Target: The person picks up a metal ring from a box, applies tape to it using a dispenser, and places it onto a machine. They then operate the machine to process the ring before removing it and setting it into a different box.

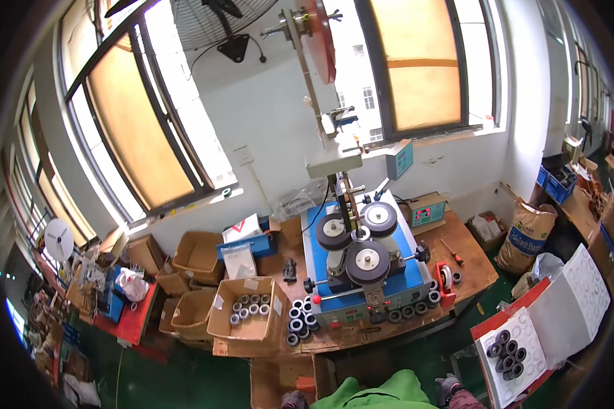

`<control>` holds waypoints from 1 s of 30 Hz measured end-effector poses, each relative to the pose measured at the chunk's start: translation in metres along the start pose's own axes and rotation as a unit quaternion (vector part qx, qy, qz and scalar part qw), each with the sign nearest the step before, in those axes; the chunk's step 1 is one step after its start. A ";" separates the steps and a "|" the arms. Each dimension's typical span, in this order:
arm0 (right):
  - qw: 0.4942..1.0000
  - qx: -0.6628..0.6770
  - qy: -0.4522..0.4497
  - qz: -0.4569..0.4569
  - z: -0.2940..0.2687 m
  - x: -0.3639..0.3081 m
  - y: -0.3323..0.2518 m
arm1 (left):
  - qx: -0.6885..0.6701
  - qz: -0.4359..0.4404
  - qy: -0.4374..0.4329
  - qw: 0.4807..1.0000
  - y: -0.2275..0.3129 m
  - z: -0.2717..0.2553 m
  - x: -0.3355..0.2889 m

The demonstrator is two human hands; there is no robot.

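Observation:
At the lower edge, my left hand point(295, 399) in a grey glove is beside an open cardboard box point(266, 382) with an orange-red piece in it. Its fingers are too small and cut off to make out. My right hand point(449, 384), also gloved, hangs apart from the bench with its fingers loosely stretched and nothing visible in them. In front of me stands a winding-type machine with a blue top point(406, 276) and three dark rollers point(368, 263). Black ring-shaped parts point(408, 311) line its front right, and more rings point(297, 324) are piled at its front left.
A cardboard box point(215, 320) with several rings stands on the wooden bench point(474, 266), left of the machine. A screwdriver point(455, 255) and a red tape-dispenser-like holder point(445, 286) lie to the right. At far right, a white foam tray point(518, 327) carries black rings.

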State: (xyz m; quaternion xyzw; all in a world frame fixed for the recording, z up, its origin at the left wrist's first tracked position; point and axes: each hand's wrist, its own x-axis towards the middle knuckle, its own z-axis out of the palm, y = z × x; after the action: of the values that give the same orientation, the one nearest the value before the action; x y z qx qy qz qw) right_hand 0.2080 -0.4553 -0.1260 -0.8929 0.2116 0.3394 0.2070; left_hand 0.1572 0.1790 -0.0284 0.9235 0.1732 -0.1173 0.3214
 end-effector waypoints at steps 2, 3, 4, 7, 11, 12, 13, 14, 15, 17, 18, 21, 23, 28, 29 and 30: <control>0.999 0.033 -0.042 0.012 -0.003 -0.013 -0.018 | -0.051 -0.007 0.000 0.999 -0.011 -0.005 0.014; 0.995 -0.025 -0.080 -0.045 0.001 0.007 -0.010 | -0.091 0.003 0.010 0.996 -0.023 0.000 0.013; 0.976 -0.143 -0.089 -0.134 0.010 0.040 0.009 | -0.176 -0.058 0.001 0.983 -0.029 0.008 0.000; 0.970 -0.181 -0.075 -0.146 0.010 0.062 -0.008 | -0.211 -0.156 -0.028 0.965 -0.036 0.026 -0.004; 0.997 0.013 -0.069 0.024 -0.061 0.003 -0.085 | -0.088 -0.129 -0.047 0.987 -0.002 0.024 0.032; 0.997 0.009 -0.069 0.018 -0.064 0.004 -0.079 | -0.069 -0.106 -0.057 0.990 0.015 0.017 0.046; 0.997 0.017 -0.066 0.021 -0.066 0.007 -0.080 | -0.056 -0.090 -0.059 0.993 0.033 0.010 0.055; 0.998 -0.005 -0.055 0.007 -0.073 0.011 -0.086 | -0.047 -0.078 -0.056 0.994 0.049 0.005 0.061; 0.999 -0.027 -0.041 -0.007 -0.083 0.014 -0.093 | -0.041 -0.068 -0.053 0.995 0.062 0.000 0.069; 0.988 -0.079 -0.110 -0.079 -0.127 0.010 -0.122 | -0.032 -0.066 -0.042 0.996 0.084 -0.005 0.078; 0.989 -0.066 -0.108 -0.075 -0.145 -0.001 -0.130 | -0.029 -0.057 -0.041 0.997 0.096 -0.007 0.088; 0.989 -0.068 -0.105 -0.074 -0.173 0.026 -0.139 | -0.024 -0.052 -0.029 0.998 0.128 -0.011 0.105; 0.980 -0.116 -0.097 -0.125 -0.168 0.074 -0.122 | -0.020 -0.044 -0.029 0.998 0.152 -0.012 0.117; 0.980 -0.085 -0.040 -0.173 -0.179 0.145 -0.117 | -0.018 -0.045 -0.016 0.999 0.193 -0.006 0.143; 0.982 -0.078 -0.050 -0.164 -0.189 0.142 -0.126 | -0.021 -0.049 -0.011 0.999 0.199 -0.004 0.146; 0.980 -0.091 -0.052 -0.169 -0.194 0.145 -0.127 | -0.025 -0.052 -0.007 0.998 0.204 -0.003 0.148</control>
State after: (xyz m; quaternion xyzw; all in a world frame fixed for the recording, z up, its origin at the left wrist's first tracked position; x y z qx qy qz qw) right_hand 0.4735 -0.4848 -0.0651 -0.9120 0.0146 0.3631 0.1903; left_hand 0.3730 0.0676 0.0387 0.9039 0.2218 -0.1364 0.3394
